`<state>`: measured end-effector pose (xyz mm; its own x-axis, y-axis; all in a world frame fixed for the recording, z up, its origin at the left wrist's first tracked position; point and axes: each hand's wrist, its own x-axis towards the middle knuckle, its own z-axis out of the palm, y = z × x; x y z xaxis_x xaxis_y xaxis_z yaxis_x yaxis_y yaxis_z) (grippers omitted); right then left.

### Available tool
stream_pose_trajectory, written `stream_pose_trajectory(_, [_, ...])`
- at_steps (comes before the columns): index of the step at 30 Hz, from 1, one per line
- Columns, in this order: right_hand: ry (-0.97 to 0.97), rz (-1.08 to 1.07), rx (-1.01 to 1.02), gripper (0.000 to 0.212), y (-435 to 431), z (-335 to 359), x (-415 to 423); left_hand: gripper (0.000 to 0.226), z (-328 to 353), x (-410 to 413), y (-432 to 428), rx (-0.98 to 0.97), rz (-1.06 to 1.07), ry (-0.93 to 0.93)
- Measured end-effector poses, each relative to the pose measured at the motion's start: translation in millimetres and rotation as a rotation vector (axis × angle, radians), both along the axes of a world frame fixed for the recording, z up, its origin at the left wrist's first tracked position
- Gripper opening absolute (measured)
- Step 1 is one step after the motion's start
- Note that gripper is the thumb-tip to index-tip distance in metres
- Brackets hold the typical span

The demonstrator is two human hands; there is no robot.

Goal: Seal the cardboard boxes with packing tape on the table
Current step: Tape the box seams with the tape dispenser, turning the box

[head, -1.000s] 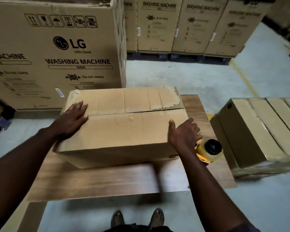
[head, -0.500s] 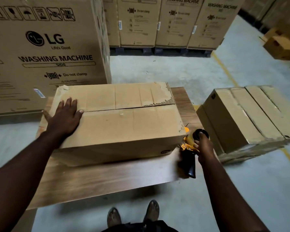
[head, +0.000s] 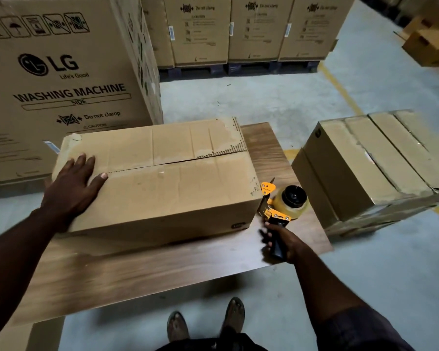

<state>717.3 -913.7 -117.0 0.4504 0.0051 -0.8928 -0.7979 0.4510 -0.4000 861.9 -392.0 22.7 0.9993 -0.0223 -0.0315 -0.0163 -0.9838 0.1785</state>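
Pressing down with the left hand (head: 72, 188), laid flat on the left end of the cardboard box (head: 167, 188), fingers straight and spread, thumb out along the flap seam, arm reaching in from the lower left. Gripping the black handle of the tape dispenser (head: 280, 203) with the right hand (head: 283, 243), fingers curled round it, a bit blurred, arm coming up from the lower right.

Plain brown box, sitting on the wooden surface (head: 162, 272) towards its far-left side. Both top flaps folded down, meeting at a seam with a ragged, perforated-looking edge near the right end. Pale torn patches on the far flap, small dark logo low on the near face. Lying long axis left to right, seam running the same way.

Holding the dispenser just beside the box's right end, handle towards the body, yellow tape roll out to the right, orange blade end aimed at the box's upper right edge. Can't tell if touching.

Big LG washing machine carton (head: 61, 84) behind, stack of brown boxes (head: 365, 168) on the floor to the right
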Motion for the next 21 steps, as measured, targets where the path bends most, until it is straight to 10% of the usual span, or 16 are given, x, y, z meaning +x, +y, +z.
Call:
stream_pose_trajectory(11, [-0.26,-0.211,-0.268,0.036,-54.6,75.6,105.1,0.083,-1.3,-28.9,-23.3,0.028,0.034,-0.003])
stream_pose_trajectory(21, [-0.986,0.061,-0.576,0.009,22.5,212.9,165.3,0.084,10.0,-41.9,-55.2,-0.015,0.114,0.065])
